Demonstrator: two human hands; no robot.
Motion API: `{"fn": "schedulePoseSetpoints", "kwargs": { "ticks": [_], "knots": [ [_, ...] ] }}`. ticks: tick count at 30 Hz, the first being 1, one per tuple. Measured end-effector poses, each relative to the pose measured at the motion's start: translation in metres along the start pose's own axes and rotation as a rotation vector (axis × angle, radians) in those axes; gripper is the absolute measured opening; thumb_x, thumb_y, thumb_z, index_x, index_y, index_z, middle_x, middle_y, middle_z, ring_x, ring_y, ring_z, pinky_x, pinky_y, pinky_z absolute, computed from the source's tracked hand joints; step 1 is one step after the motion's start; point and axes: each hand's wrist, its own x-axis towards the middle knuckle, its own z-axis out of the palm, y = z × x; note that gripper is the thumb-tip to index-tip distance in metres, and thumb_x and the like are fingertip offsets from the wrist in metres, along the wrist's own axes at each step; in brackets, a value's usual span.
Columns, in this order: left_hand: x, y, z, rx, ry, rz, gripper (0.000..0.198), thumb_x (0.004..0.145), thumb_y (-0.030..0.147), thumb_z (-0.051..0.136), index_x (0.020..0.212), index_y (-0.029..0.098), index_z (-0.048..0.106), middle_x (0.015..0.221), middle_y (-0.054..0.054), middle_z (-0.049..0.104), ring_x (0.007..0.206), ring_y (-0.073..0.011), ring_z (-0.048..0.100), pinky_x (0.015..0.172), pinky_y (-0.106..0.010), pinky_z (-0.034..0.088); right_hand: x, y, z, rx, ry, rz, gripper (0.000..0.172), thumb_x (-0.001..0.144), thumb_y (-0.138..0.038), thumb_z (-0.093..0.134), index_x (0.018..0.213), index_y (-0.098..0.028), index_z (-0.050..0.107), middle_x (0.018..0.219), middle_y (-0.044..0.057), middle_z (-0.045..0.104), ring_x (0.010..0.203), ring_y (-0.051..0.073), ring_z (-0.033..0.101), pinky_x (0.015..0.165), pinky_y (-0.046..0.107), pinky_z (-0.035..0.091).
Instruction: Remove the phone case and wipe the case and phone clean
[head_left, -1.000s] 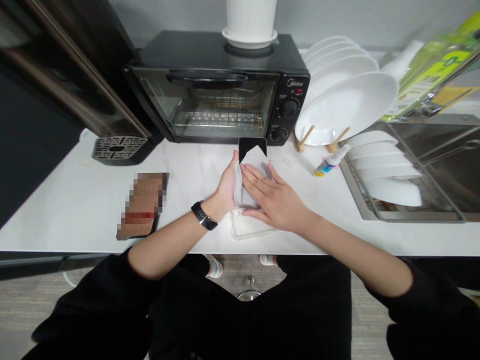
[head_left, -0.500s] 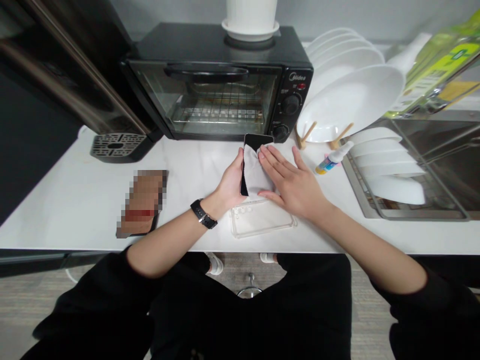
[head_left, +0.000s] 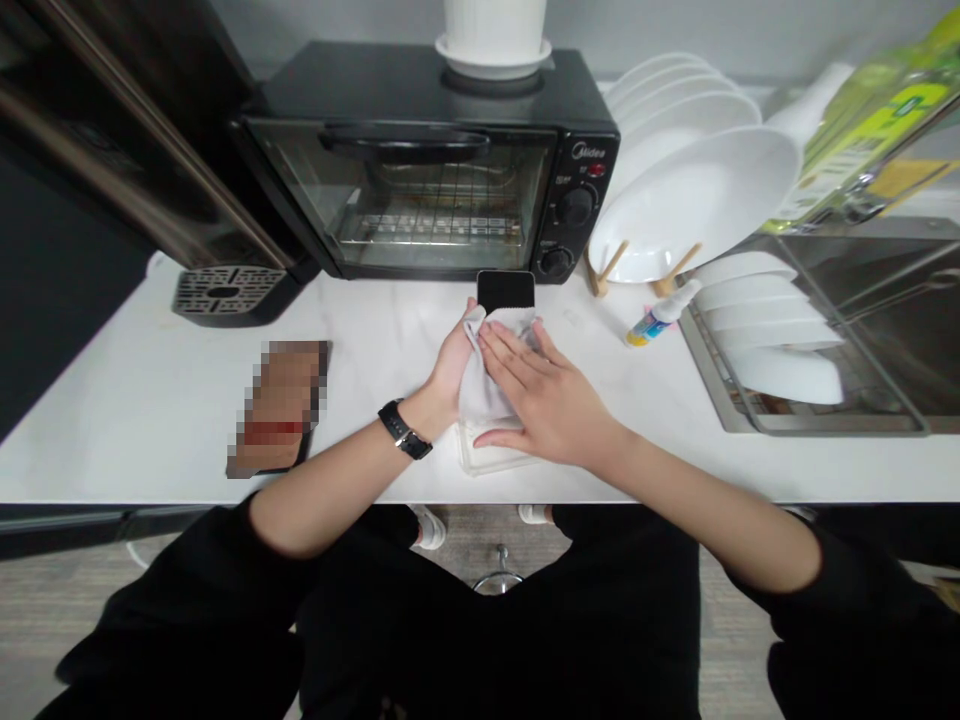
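Note:
My left hand (head_left: 452,362) grips a dark-screened smartphone (head_left: 505,290) from its left side, holding it over the counter. A pale grey cloth (head_left: 484,385) covers most of the screen; only the phone's top end shows black. Lying across the cloth is my right hand (head_left: 551,400), its fingers stretched out flat and its thumb apart, pressing down on it. Beneath both hands a clear phone case (head_left: 480,460) rests on the counter, partly hidden.
Along the back stand a black toaster oven (head_left: 435,200) and a plate rack with white plates (head_left: 697,200). A small spray bottle (head_left: 660,315) stands tilted to the right, near the sink (head_left: 720,370). Another phone (head_left: 281,405), blurred out, lies on the left of the white counter (head_left: 390,330).
My right hand has slid down and to the left, taking the cloth with it. More of the phone's top now shows, and the cloth's left edge is bunched over my left hand's side.

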Motion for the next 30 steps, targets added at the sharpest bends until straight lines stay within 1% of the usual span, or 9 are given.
{"fn": "schedulePoseSetpoints", "kwargs": {
  "ticks": [2, 4, 7, 11, 13, 17, 21, 26, 30],
  "knots": [
    [-0.003, 0.003, 0.005, 0.031, 0.041, -0.02, 0.073, 0.11, 0.064, 0.035, 0.149, 0.009, 0.065, 0.117, -0.014, 0.084, 0.117, -0.0297, 0.079, 0.112, -0.04, 0.058, -0.009, -0.008, -0.002, 0.006, -0.01, -0.026, 0.11, 0.099, -0.085, 0.039, 0.17, -0.001, 0.03, 0.173, 0.027, 0.04, 0.166, 0.037, 0.039, 0.138, 0.065, 0.027],
    [-0.006, 0.004, 0.01, 0.062, 0.065, -0.014, 0.079, 0.108, 0.071, 0.036, 0.146, 0.009, 0.068, 0.109, -0.014, 0.085, 0.107, -0.0286, 0.082, 0.106, -0.037, 0.061, -0.016, -0.012, -0.006, -0.007, -0.014, -0.03, 0.11, 0.098, -0.086, 0.039, 0.17, -0.002, 0.031, 0.172, 0.026, 0.042, 0.165, 0.036, 0.041, 0.138, 0.063, 0.03],
    [-0.01, 0.001, 0.015, 0.067, 0.071, -0.024, 0.08, 0.109, 0.072, 0.034, 0.146, 0.01, 0.069, 0.106, -0.014, 0.085, 0.103, -0.0269, 0.082, 0.105, -0.036, 0.061, -0.022, -0.013, -0.013, -0.043, -0.016, -0.023, 0.11, 0.099, -0.085, 0.037, 0.169, -0.002, 0.031, 0.173, 0.024, 0.041, 0.164, 0.036, 0.043, 0.137, 0.063, 0.031],
    [-0.008, 0.0, 0.019, 0.008, 0.062, 0.019, 0.073, 0.111, 0.066, 0.033, 0.151, 0.015, 0.066, 0.121, -0.012, 0.084, 0.117, -0.0297, 0.08, 0.112, -0.042, 0.058, -0.025, -0.008, -0.016, -0.061, -0.011, 0.021, 0.11, 0.099, -0.084, 0.038, 0.173, -0.005, 0.02, 0.175, 0.023, 0.036, 0.165, 0.037, 0.04, 0.137, 0.066, 0.029],
    [-0.005, 0.001, 0.019, -0.013, 0.054, 0.03, 0.069, 0.111, 0.065, 0.034, 0.152, 0.019, 0.066, 0.125, -0.01, 0.083, 0.121, -0.0301, 0.078, 0.114, -0.043, 0.057, -0.025, -0.002, -0.017, -0.066, -0.011, 0.06, 0.106, 0.102, -0.08, 0.038, 0.174, -0.006, 0.016, 0.176, 0.023, 0.033, 0.166, 0.038, 0.039, 0.137, 0.069, 0.026],
    [-0.003, -0.002, 0.018, 0.006, 0.089, 0.066, 0.061, 0.112, 0.06, 0.04, 0.153, 0.021, 0.064, 0.128, -0.007, 0.082, 0.128, -0.0278, 0.075, 0.12, -0.042, 0.052, -0.016, 0.014, -0.017, -0.068, 0.005, 0.139, 0.097, 0.106, -0.075, 0.034, 0.173, -0.006, 0.02, 0.178, 0.024, 0.031, 0.167, 0.039, 0.035, 0.137, 0.072, 0.021],
    [-0.004, -0.008, 0.02, 0.05, 0.08, 0.076, 0.058, 0.114, 0.054, 0.04, 0.152, 0.018, 0.064, 0.125, -0.006, 0.083, 0.135, -0.0262, 0.072, 0.127, -0.041, 0.046, -0.001, 0.034, -0.018, -0.05, 0.034, 0.201, 0.099, 0.106, -0.077, 0.031, 0.172, -0.003, 0.025, 0.178, 0.025, 0.03, 0.169, 0.039, 0.032, 0.137, 0.072, 0.018],
    [-0.005, -0.011, 0.025, 0.034, 0.119, 0.048, 0.051, 0.115, 0.043, 0.04, 0.148, 0.016, 0.068, 0.117, -0.005, 0.085, 0.132, -0.0235, 0.073, 0.125, -0.034, 0.047, 0.016, 0.047, -0.015, -0.02, 0.037, 0.23, 0.104, 0.103, -0.081, 0.031, 0.172, -0.004, 0.024, 0.179, 0.025, 0.027, 0.171, 0.039, 0.026, 0.139, 0.07, 0.014],
    [-0.003, -0.012, 0.026, -0.019, 0.131, 0.065, 0.048, 0.114, 0.028, 0.036, 0.149, 0.017, 0.066, 0.115, -0.004, 0.086, 0.124, -0.0221, 0.077, 0.121, -0.036, 0.052, 0.019, 0.034, -0.01, -0.011, 0.028, 0.161, 0.106, 0.102, -0.083, 0.03, 0.171, -0.003, 0.026, 0.179, 0.025, 0.027, 0.17, 0.037, 0.028, 0.14, 0.068, 0.015]
  ]
}}
